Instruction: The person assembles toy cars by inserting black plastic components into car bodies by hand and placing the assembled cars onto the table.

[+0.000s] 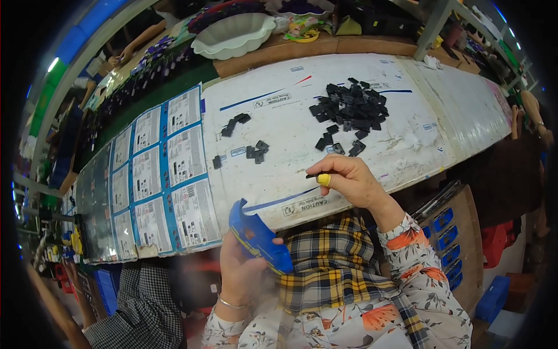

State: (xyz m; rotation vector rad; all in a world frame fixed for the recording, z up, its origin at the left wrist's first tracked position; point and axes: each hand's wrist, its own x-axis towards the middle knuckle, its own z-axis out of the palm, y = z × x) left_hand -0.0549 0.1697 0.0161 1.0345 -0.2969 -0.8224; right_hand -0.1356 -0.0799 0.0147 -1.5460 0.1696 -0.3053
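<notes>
Nearest: left hand (235,270), fingers wrapped around a tilted blue plastic shell (260,239), a grip probably meant to steady it. Right hand (354,181): thumb and fingers, one with a yellow cover (324,180), pinch a small black piece (312,175) above the table (279,180); fingertip hold likely suits its size. Farther: loose black pieces (259,153), then the main pile (351,107), apparently kept within reach. Beyond: pale bowl (233,36).
</notes>
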